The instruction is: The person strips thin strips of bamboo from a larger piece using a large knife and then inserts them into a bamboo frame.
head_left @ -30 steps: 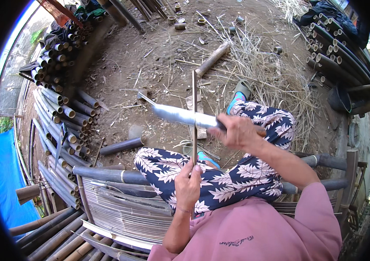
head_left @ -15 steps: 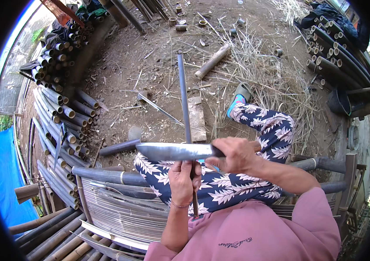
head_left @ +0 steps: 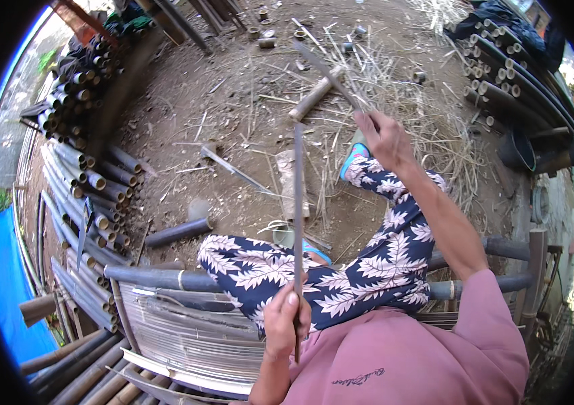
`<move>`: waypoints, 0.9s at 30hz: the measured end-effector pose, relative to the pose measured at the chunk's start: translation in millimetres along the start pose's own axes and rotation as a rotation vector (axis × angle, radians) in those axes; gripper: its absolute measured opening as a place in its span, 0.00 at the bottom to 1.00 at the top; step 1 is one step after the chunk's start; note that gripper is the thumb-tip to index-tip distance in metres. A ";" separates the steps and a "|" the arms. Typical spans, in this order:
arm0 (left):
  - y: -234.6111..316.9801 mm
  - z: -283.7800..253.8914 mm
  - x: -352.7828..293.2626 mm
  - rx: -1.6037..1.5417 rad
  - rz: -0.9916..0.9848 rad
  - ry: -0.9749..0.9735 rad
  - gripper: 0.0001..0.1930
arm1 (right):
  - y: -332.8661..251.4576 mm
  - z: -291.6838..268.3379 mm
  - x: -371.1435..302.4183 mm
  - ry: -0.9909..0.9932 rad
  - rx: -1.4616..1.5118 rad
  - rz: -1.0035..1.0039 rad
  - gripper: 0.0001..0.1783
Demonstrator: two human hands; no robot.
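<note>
My left hand (head_left: 285,316) is closed round the lower part of a long, narrow bamboo strip (head_left: 298,202). The strip stands lengthwise in front of me, its far end pointing away over the ground and its near end by my shirt. Farther out on the right, my right hand (head_left: 385,140) grips a large knife (head_left: 333,75), whose handle is mostly hidden in the fist. The blade points away and to the left, apart from the strip, above a short bamboo log (head_left: 317,96) on the ground.
Cut bamboo poles (head_left: 101,182) are stacked at the left, with more poles (head_left: 503,61) at the far right. A flat wooden block (head_left: 292,182), a dark bamboo piece (head_left: 177,232) and loose shavings (head_left: 408,101) lie on the dirt. Bamboo rails (head_left: 165,277) flank my legs.
My right hand has swung the knife away from the strip, outward and up, turning the blade from crosswise to pointing ahead. My left hand and the strip have come nearer to me.
</note>
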State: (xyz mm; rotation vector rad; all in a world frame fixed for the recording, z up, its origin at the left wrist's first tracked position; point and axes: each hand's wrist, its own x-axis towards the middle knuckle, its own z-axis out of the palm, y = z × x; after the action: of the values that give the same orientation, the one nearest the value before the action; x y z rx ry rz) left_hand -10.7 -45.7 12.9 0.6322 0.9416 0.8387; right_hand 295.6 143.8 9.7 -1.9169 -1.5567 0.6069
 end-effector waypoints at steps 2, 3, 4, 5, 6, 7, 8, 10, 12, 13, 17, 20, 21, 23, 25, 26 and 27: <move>10.0 0.3 22.6 -0.221 -0.038 0.012 0.24 | -20.1 13.0 -35.1 -0.064 0.038 -0.130 0.26; 16.9 -3.5 34.4 -0.427 -0.069 -0.027 0.23 | -25.4 28.7 -57.6 -0.088 0.042 -0.236 0.23; 24.7 -2.3 44.2 -0.508 -0.083 -0.044 0.22 | -39.5 30.5 -76.3 -0.213 0.005 -0.266 0.23; 31.4 2.8 52.0 -0.587 -0.099 -0.074 0.23 | -38.1 41.9 -95.5 -0.130 -0.017 -0.449 0.25; 33.5 6.0 57.7 -0.613 -0.157 -0.034 0.23 | -35.9 51.6 -110.4 -0.124 -0.051 -0.538 0.28; 34.7 6.5 60.1 -0.635 -0.218 0.015 0.23 | -39.3 57.2 -119.6 -0.120 -0.051 -0.604 0.31; 34.5 7.6 61.2 -0.661 -0.278 0.058 0.23 | -41.1 58.6 -119.8 -0.122 -0.071 -0.608 0.32; 33.6 12.0 52.2 -0.535 -0.209 -0.028 0.22 | -36.8 62.2 -112.7 -0.090 -0.072 -0.574 0.28; 27.9 19.6 40.7 -0.429 -0.181 -0.030 0.22 | -31.1 54.0 -84.2 -0.063 -0.095 -0.436 0.29; 25.6 19.0 37.4 -0.435 -0.183 -0.049 0.22 | -27.7 47.6 -73.8 -0.040 -0.149 -0.406 0.29; 19.3 14.1 22.9 -0.399 -0.209 -0.133 0.23 | -13.9 33.9 -44.9 0.047 -0.152 -0.371 0.32; 13.7 8.7 -2.4 -0.374 -0.238 -0.115 0.23 | 10.8 16.6 -8.6 0.012 -0.101 -0.167 0.36; 13.2 3.1 -7.9 -0.359 -0.237 -0.113 0.23 | 8.8 5.8 3.2 -0.012 -0.050 -0.063 0.35; 7.3 -8.5 -2.9 -0.470 -0.117 -0.201 0.24 | -3.5 8.1 -10.9 -0.025 -0.011 -0.136 0.35; 22.0 -0.3 18.9 -0.548 -0.216 0.002 0.24 | -21.0 22.0 -49.9 -0.114 -0.004 -0.221 0.31; 23.8 -3.8 27.3 -0.396 -0.125 -0.016 0.23 | -33.2 27.5 -70.8 -0.175 -0.025 -0.290 0.28; 28.2 -0.1 35.9 -0.182 -0.108 0.041 0.22 | -28.4 40.3 -88.5 -0.177 -0.057 -0.444 0.28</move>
State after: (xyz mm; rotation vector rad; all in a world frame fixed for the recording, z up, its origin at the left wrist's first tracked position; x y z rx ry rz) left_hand -8.5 -0.5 19.0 0.4045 0.9160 0.8322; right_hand 229.7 67.6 -1.2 -1.5112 -2.0500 0.5496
